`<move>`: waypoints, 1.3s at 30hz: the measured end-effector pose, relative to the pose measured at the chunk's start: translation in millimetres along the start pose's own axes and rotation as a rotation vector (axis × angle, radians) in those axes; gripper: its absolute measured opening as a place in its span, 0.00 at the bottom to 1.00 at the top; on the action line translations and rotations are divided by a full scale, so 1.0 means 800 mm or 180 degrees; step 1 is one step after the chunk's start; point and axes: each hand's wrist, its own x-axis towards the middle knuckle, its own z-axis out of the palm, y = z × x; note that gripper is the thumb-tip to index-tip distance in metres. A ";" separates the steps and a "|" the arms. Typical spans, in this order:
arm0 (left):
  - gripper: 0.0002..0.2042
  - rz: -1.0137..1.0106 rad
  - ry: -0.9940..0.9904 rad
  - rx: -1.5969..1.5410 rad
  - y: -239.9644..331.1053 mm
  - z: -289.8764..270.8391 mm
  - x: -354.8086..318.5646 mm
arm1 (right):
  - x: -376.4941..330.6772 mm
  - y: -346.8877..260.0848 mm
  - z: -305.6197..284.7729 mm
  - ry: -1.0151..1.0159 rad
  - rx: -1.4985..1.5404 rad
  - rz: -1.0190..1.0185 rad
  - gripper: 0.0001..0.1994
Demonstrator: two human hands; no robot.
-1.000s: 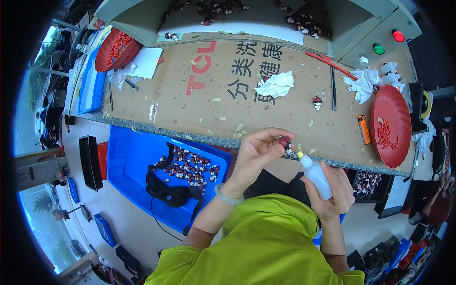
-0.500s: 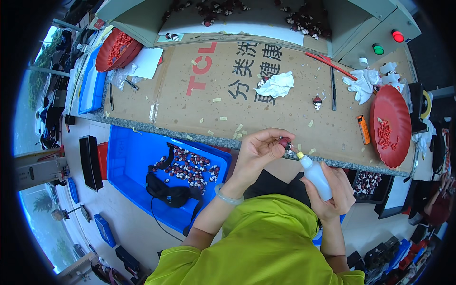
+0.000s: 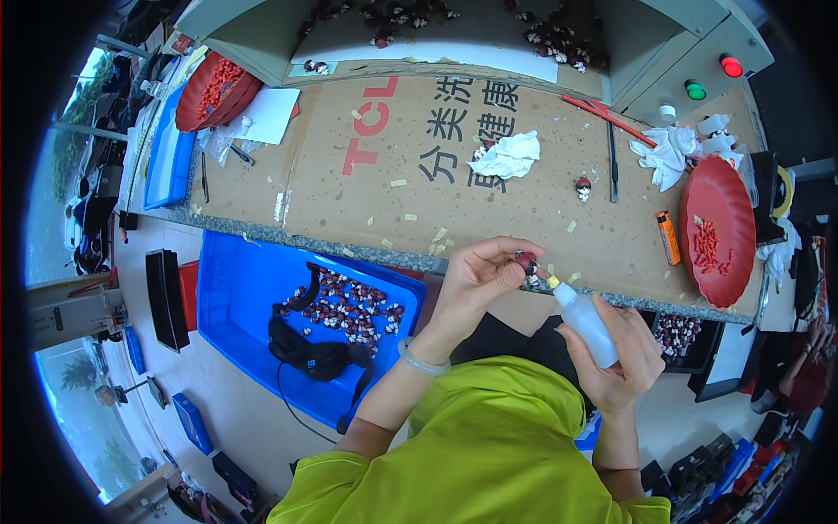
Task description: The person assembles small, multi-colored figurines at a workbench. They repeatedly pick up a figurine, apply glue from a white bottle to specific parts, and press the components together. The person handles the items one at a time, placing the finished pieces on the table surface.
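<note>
My left hand (image 3: 480, 281) pinches a small dark-red and white figure (image 3: 525, 262) between thumb and index finger, those fingers drawn narrow around it, just at the near edge of the cardboard-covered surface (image 3: 336, 214), right of its middle. My right hand (image 3: 624, 360) wraps a pale squeeze bottle (image 3: 587, 325), fingers curled around its body, which leans so that its yellow nozzle (image 3: 553, 282) points up and left toward the figure (whether the tip touches it, I cannot tell). Beyond my hands, a similar loose figure (image 3: 583, 189) stands on the surface, with a thin dark tool (image 3: 614, 166) just to its right and a crumpled white tissue (image 3: 509, 155) to its left. Near the right edge sits a red scalloped dish (image 3: 736, 214) holding small red pieces (image 3: 709, 249), an orange-and-black cylinder (image 3: 668, 238) lying beside it. Below the near edge, on my left, a blue tub (image 3: 231, 301) holds many more figures (image 3: 362, 310) and a black bag (image 3: 305, 354).
</note>
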 end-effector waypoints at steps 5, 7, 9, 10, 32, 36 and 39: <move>0.17 -0.0038 -0.0001 -0.0039 0.000 -0.001 0.000 | 0.002 -0.002 -0.001 -0.0031 -0.0017 0.0011 0.23; 0.18 -0.0031 -0.0025 -0.0020 0.001 0.000 0.000 | 0.001 -0.001 -0.002 -0.0025 -0.0011 0.0027 0.23; 0.18 -0.0032 -0.0030 -0.0006 0.001 0.000 0.000 | 0.000 -0.001 -0.002 -0.0022 -0.0005 0.0049 0.23; 0.18 -0.0036 -0.0022 -0.0002 0.001 0.001 0.000 | 0.000 -0.002 -0.002 -0.0034 0.0002 0.0064 0.23; 0.17 -0.0016 -0.0013 -0.0017 0.000 0.002 0.000 | -0.001 -0.002 -0.003 -0.0024 -0.0024 0.0071 0.23; 0.17 -0.0023 -0.0023 -0.0030 0.001 0.002 0.000 | -0.001 -0.002 -0.003 -0.0035 -0.0032 0.0087 0.23; 0.17 -0.0006 -0.0015 -0.0022 0.001 0.002 0.000 | 0.001 -0.002 -0.002 -0.0013 0.0043 0.0062 0.23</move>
